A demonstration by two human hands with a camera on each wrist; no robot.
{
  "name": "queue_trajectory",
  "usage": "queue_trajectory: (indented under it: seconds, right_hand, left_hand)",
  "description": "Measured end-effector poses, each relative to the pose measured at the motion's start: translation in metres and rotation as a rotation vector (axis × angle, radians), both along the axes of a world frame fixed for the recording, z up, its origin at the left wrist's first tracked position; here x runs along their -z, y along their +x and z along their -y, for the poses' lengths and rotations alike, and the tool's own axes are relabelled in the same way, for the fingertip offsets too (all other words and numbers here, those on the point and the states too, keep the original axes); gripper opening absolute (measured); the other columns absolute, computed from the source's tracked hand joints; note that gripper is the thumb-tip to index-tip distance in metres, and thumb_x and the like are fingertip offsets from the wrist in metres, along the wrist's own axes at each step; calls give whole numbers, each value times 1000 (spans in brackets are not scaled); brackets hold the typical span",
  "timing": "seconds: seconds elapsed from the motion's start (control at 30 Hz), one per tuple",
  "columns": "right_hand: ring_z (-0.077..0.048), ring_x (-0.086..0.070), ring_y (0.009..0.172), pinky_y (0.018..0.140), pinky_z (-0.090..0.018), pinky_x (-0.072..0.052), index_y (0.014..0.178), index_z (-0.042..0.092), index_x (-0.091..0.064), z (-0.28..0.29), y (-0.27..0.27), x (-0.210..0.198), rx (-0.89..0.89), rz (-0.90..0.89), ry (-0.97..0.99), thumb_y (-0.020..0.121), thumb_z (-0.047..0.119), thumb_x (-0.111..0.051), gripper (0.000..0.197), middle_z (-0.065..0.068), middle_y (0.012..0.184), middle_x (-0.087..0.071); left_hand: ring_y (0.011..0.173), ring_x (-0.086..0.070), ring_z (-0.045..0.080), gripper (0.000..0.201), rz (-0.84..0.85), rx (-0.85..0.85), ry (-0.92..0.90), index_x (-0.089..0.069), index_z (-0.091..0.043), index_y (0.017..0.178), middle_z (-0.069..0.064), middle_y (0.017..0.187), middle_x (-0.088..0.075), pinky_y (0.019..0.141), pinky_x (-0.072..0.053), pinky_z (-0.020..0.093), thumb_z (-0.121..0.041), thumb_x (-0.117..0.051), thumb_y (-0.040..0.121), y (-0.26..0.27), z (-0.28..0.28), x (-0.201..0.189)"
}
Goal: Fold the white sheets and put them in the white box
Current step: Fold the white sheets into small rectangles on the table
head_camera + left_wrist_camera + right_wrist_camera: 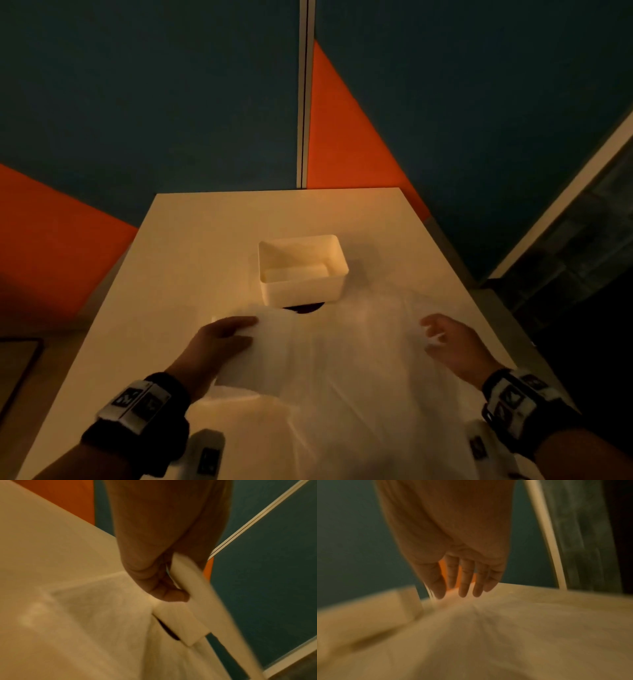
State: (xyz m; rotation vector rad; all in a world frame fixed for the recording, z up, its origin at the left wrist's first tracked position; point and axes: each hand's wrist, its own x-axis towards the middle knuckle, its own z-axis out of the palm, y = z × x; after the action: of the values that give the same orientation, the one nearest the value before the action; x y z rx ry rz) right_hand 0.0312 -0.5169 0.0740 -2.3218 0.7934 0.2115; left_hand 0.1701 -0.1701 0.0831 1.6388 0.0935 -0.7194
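A thin, see-through white sheet (342, 377) lies spread over the near half of the white table (205, 233). Its far edge reaches the white box (301, 291), which stands open at the table's middle with something pale lying inside. My left hand (229, 334) holds the sheet's far left corner. In the left wrist view the thumb (169, 595) is curled against a lifted strip of sheet (197, 595), with the box (180, 626) just beyond. My right hand (442, 337) hovers at the sheet's right edge. Its fingers (462, 582) hang straight and spread just over the sheet (488, 635).
A dark round spot (303, 307) shows at the box's near foot. Blue and orange wall panels (342, 137) stand right behind the table. A dark glass pane with a white frame (565, 192) runs along the right. A dark-framed object (20, 370) sits low on the left.
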Motion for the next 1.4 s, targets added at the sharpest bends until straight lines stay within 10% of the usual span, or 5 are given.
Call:
queue_trajectory:
  seconds: [0.23,0.57,0.97,1.1,1.4]
  right_hand:
    - [-12,-12,144,115,-34,-21,148,40,-12,-3,-35,32,-374,-316,-199,77,39,-72,93,15,156,-6]
    - [-5,-18,142,113,-22,-21,142,40,-26,3,-43,48,-451,-132,-307,94,33,-51,54,16,155,-15]
    - [-31,-61,75,75,-41,-51,75,4,-64,-12,-16,-2,62,146,-3,91,19,-58,22,-16,75,-64]
    - [-36,-63,83,79,-46,-53,84,0,-65,-42,8,-35,200,333,265,90,17,-58,20,-20,84,-67]
    - [-19,-53,61,55,-29,-45,82,-4,-65,-119,49,-75,133,509,437,87,13,-61,18,-21,72,-60]
  left_hand:
    - [104,-56,33,45,218,27,456,-61,-16,120,11,122,-56,98,-44,44,0,-69,79,5,-30,50]
    - [101,-58,27,54,326,49,551,-56,-20,127,9,129,-52,93,-46,36,-1,-66,78,6,-33,55]
    - [133,-24,34,59,624,274,975,-42,-31,137,8,151,-19,108,-32,42,-35,-65,83,2,-19,45]
    - [120,-45,17,45,722,313,599,-54,-28,126,-2,134,-48,100,-39,28,-30,-68,83,-5,17,17]
    - [125,-48,8,57,-22,404,-331,-40,-36,136,-13,130,-56,102,-40,30,-42,-59,82,-36,87,-35]
